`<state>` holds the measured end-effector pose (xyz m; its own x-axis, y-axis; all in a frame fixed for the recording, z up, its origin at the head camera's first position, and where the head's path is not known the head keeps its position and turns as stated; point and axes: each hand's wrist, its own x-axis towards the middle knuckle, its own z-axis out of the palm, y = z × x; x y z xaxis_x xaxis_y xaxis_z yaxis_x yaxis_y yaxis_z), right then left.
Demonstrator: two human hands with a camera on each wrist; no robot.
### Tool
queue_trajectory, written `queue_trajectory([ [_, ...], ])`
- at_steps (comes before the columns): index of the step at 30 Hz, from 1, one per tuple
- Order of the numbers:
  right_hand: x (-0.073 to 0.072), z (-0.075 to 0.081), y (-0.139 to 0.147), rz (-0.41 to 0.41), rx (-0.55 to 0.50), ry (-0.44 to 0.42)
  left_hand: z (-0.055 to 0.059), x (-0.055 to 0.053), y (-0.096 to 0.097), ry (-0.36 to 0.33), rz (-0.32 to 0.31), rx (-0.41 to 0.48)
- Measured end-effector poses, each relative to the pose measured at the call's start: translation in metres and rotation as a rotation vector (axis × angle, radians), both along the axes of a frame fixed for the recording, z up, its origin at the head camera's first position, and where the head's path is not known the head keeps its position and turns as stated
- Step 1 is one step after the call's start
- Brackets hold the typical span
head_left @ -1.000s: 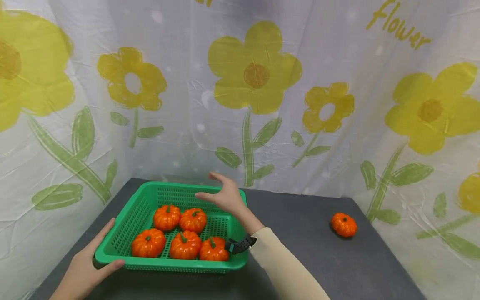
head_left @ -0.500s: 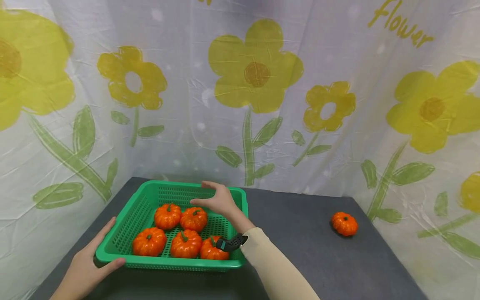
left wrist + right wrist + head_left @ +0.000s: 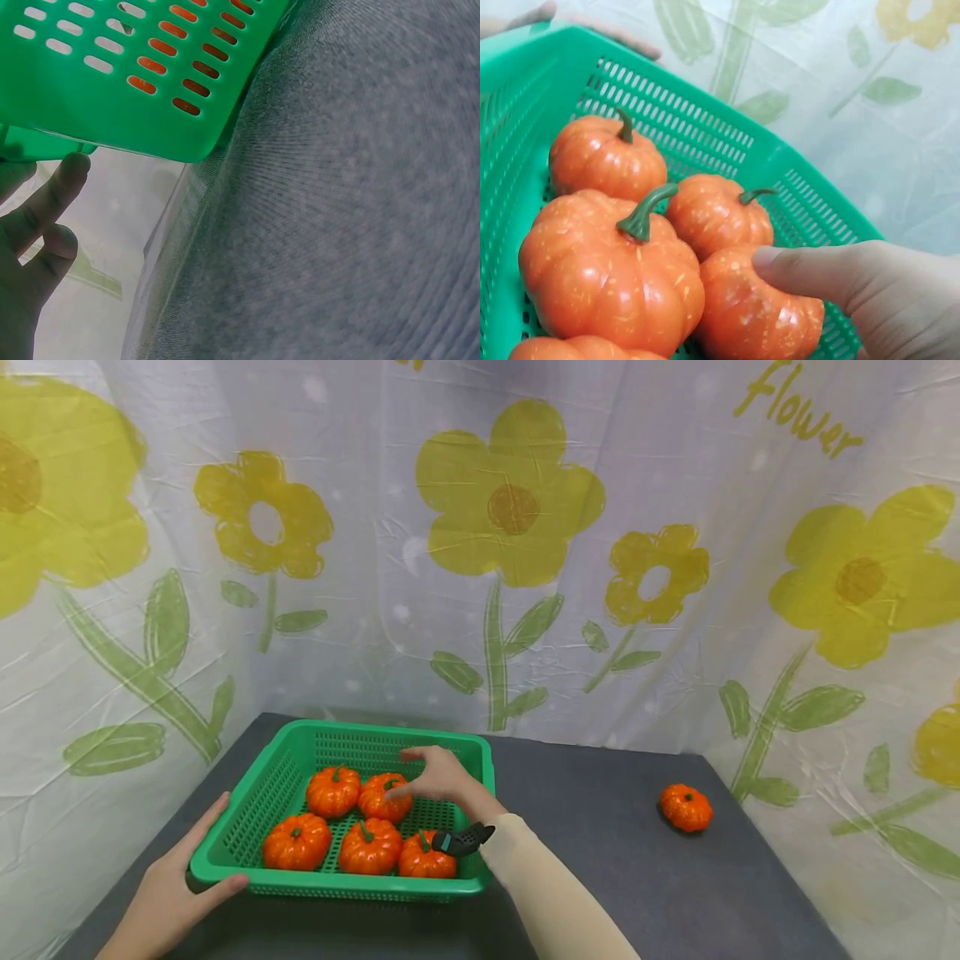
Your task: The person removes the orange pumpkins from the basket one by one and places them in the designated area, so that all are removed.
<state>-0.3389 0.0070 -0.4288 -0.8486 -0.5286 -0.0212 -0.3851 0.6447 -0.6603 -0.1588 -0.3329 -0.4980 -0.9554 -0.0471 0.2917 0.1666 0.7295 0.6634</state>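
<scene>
Several shiny orange pumpkins with green stems sit in a green perforated basket [image 3: 360, 884]. My left hand [image 3: 167, 889] rests at the basket's front left corner, thumb along the front rim and straight fingers along the left side. In the left wrist view its fingers [image 3: 46, 202] lie by the rim. My right hand [image 3: 444, 777] hangs inside the basket, thumb and fingers spread over the back right pumpkin [image 3: 378, 802]. In the right wrist view the thumb [image 3: 810, 271] overlaps a pumpkin [image 3: 757, 322]; whether it touches is unclear.
A single pumpkin [image 3: 686, 807] lies on the dark grey table [image 3: 585, 835] to the right, outside the basket. A white curtain [image 3: 360, 610] with painted yellow flowers stands behind and at both sides. The basket's walls surround my right hand.
My right hand has come down into the basket, from over its back rim to the back right pumpkin. The left hand, the basket and the pumpkins have stayed put.
</scene>
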Motion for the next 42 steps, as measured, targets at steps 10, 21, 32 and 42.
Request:
queue_trajectory([
  [10, 0.002, -0.004, -0.002, 0.042, 0.122, -0.007, 0.002, -0.001, -0.001, -0.023, -0.004, -0.022],
  [21, 0.002, -0.007, -0.006, 0.041, 0.164, 0.003, 0.002, -0.001, -0.001, -0.031, -0.004, -0.018],
  [32, 0.003, -0.002, -0.007, 0.037, 0.130, -0.008, 0.001, -0.001, -0.002, -0.034, -0.007, -0.015],
  [42, 0.008, 0.005, -0.006, -0.018, 0.080, 0.017, -0.001, -0.001, -0.002, -0.049, -0.008, -0.009],
])
